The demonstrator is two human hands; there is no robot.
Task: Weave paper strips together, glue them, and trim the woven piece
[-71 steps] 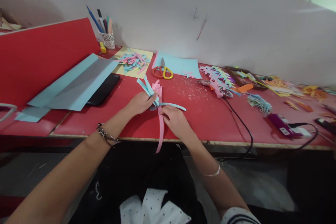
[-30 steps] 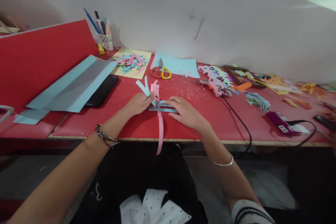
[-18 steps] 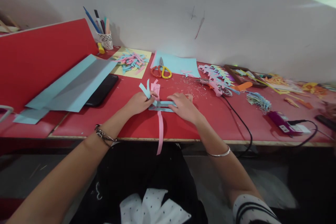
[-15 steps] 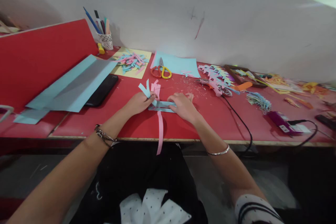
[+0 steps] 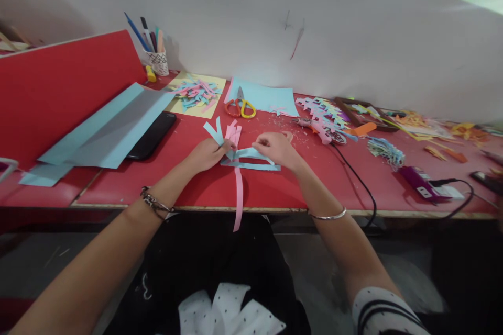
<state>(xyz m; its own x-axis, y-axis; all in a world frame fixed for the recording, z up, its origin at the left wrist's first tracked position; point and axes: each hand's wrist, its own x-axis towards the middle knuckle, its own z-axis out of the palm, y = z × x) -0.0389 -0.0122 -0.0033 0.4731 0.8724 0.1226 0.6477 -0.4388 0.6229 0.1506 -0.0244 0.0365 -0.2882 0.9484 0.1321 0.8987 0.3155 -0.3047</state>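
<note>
At the far left, pale blue sheets [image 5: 112, 128] lean partly over a black smartphone [image 5: 152, 136] on the red tabletop [image 5: 188, 186]. Behind them stands a patterned cup [image 5: 158, 64] of pens. Next comes a yellow sheet [image 5: 210, 110] bearing a heap of blue and pink paper snippets [image 5: 196, 93]. The person's left hand [image 5: 212, 154] is nearly closed, thumb and fingers pinching the crossing of blue and pink paper strips near the table's front edge. Pink strips [image 5: 239, 193] run front to back, one hanging over the edge; a blue strip [image 5: 255, 166] lies crosswise. Red-and-yellow-handled scissors [image 5: 240, 107] rest beyond. The right hand [image 5: 277, 147], fingers curled, pinches a raised blue strip [image 5: 247, 153] between thumb and fingertips. Further right lies a pink glue gun [image 5: 323, 131], then a purple box [image 5: 422, 186].
</note>
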